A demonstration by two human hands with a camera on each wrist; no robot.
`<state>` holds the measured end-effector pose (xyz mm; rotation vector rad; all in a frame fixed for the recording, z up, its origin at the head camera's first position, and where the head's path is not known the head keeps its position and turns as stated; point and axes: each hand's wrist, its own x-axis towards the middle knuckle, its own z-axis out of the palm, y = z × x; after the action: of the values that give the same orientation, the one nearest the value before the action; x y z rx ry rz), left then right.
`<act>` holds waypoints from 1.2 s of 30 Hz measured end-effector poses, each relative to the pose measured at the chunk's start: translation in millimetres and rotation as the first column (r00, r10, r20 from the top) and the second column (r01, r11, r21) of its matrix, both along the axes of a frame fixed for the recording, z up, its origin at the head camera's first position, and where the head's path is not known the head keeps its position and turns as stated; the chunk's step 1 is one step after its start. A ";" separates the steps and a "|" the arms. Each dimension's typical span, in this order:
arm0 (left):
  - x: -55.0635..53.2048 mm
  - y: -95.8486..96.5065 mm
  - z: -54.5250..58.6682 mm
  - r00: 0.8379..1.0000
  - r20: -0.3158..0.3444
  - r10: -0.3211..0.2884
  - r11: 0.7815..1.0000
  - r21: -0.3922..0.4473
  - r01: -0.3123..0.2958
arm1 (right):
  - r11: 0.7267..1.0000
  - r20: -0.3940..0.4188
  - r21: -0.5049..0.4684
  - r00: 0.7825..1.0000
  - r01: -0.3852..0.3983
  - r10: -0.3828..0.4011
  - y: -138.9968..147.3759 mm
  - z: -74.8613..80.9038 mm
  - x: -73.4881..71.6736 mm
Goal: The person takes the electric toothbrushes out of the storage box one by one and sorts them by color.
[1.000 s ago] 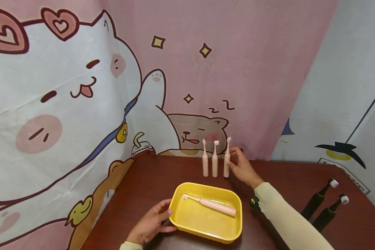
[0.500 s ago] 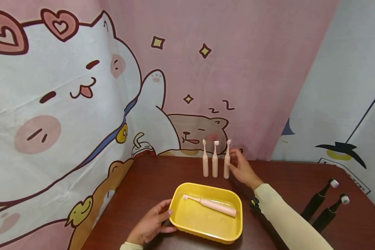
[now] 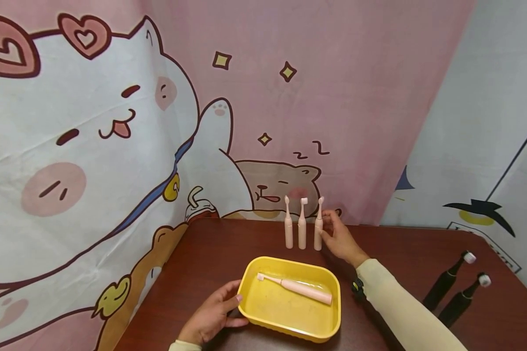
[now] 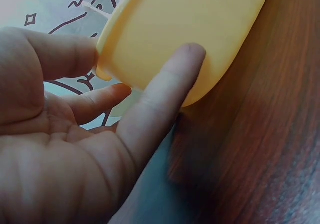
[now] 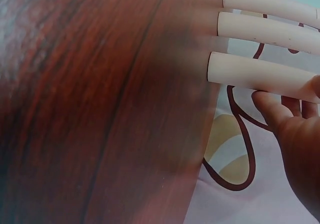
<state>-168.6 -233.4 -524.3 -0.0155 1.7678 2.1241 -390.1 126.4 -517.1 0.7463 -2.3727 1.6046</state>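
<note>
Three pale pink electric toothbrushes stand upright in a row on the far side of the table. My right hand [image 3: 342, 241] pinches the handle of the rightmost toothbrush [image 3: 318, 236] between thumb and fingers; the right wrist view shows that handle [image 5: 255, 73] with the thumb against its side. Beside it are the middle toothbrush [image 3: 302, 233] and the left toothbrush [image 3: 288, 233]. Nearer me, my left hand [image 3: 215, 312] grips the left end of a yellow tray [image 3: 268, 304], thumb and fingers spread along its wall. Inside lies another pink toothbrush [image 3: 307, 291], head toward the left.
Two black electric toothbrushes stand on the right, one farther back [image 3: 441, 287] and one closer [image 3: 460, 303], beyond my right sleeve [image 3: 404, 302]. A cartoon-printed curtain [image 3: 351, 97] hangs behind the dark red wooden table [image 3: 228, 243].
The rightmost toothbrush has come down slightly with my right hand on it and shifted a touch to the left. My left hand and the tray stay where they were.
</note>
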 end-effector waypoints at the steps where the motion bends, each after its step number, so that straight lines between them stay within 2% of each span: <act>1: 0.0 -0.1 -0.5 1.000 0.002 0.001 1.000 0.000 -0.001 | 1.000 -0.006 -0.003 1.000 -0.001 0.001 -0.2 -0.4 0.3; 10: 0.1 -0.7 -5.2 1.000 -0.002 0.005 1.000 0.009 -0.005 | 1.000 -0.012 0.010 1.000 -0.001 0.001 -0.3 -3.9 0.1; 17: 0.0 -0.6 -3.6 1.000 0.006 -0.001 1.000 0.010 0.000 | 1.000 -0.026 0.002 1.000 -0.012 0.012 0.1 -3.3 0.7; 36: -0.8 -0.4 -1.8 1.000 -0.001 -0.003 1.000 0.015 0.003 | 0.999 0.008 0.041 1.000 -0.013 0.013 4.8 -1.0 0.1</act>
<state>-169.4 -233.8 -526.1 -0.0082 1.7516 2.1356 -390.0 131.3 -518.1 0.7657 -2.4178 1.5715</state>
